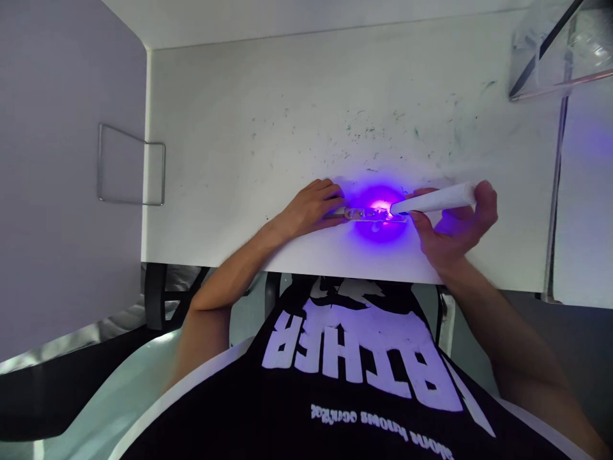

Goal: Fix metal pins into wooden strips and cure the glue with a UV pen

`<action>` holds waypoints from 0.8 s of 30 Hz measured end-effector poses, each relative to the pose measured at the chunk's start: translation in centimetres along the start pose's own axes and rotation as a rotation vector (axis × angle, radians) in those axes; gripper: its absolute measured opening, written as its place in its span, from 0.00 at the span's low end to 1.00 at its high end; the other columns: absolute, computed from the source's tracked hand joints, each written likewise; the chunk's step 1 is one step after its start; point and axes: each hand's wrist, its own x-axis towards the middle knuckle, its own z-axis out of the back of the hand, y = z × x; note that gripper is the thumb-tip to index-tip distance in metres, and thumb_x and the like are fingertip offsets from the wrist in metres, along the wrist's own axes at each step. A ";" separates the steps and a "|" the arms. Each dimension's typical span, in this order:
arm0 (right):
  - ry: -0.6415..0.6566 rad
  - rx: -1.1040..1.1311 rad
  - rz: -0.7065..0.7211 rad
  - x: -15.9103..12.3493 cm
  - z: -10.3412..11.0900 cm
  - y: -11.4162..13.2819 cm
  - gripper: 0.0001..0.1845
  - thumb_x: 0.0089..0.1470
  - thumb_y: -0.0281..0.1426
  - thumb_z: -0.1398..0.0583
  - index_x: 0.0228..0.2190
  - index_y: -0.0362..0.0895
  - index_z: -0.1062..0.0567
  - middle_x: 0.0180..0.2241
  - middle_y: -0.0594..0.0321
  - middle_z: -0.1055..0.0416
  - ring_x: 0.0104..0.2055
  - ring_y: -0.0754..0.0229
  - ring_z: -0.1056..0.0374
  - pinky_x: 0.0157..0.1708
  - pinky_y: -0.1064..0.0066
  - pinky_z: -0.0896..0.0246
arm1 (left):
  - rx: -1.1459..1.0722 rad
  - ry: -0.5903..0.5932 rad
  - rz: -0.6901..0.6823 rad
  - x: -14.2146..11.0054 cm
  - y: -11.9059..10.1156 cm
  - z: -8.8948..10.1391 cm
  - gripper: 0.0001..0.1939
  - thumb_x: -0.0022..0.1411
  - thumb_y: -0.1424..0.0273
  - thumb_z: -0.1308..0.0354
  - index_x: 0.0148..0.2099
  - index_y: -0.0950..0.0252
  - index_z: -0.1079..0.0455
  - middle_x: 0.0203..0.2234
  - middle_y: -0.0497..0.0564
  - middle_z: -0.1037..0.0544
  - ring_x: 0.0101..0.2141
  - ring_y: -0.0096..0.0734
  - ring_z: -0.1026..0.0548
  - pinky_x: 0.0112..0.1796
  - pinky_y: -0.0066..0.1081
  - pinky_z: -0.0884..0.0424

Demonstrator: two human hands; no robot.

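Note:
A thin clear strip-like piece lies lengthwise close to the table's front edge; its exact kind I cannot make out. My left hand is closed on its left end, with the wrist resting on the table. In my right hand is a white UV lamp, pinched between thumb and fingers. The lamp's narrow tip points left and down at the right part of the strip. Bright violet light spreads around that spot and washes out the details there.
The white table carries scattered dark specks behind the hands. A bent metal wire frame stands at the left edge, beside a partition. At the far right corner is a clear container with a dark edge. A seam divides the tabletop at right.

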 end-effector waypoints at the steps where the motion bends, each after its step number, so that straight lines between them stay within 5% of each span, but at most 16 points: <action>1: 0.004 -0.002 0.009 0.0 0.0 0.0 0.51 0.53 0.33 0.31 0.70 0.55 0.49 0.47 0.61 0.26 0.44 0.60 0.22 0.44 0.64 0.18 | -0.001 0.000 -0.001 0.0 -0.1 0.0 0.16 0.73 0.57 0.42 0.49 0.65 0.25 0.41 0.53 0.21 0.41 0.33 0.28 0.41 0.33 0.30; 24: -0.009 0.006 0.028 0.1 0.0 0.0 0.51 0.53 0.31 0.31 0.70 0.55 0.48 0.48 0.60 0.26 0.44 0.59 0.21 0.44 0.64 0.17 | 0.000 0.008 0.003 -0.1 0.0 -0.1 0.15 0.73 0.57 0.42 0.50 0.64 0.26 0.42 0.53 0.22 0.41 0.33 0.28 0.42 0.33 0.30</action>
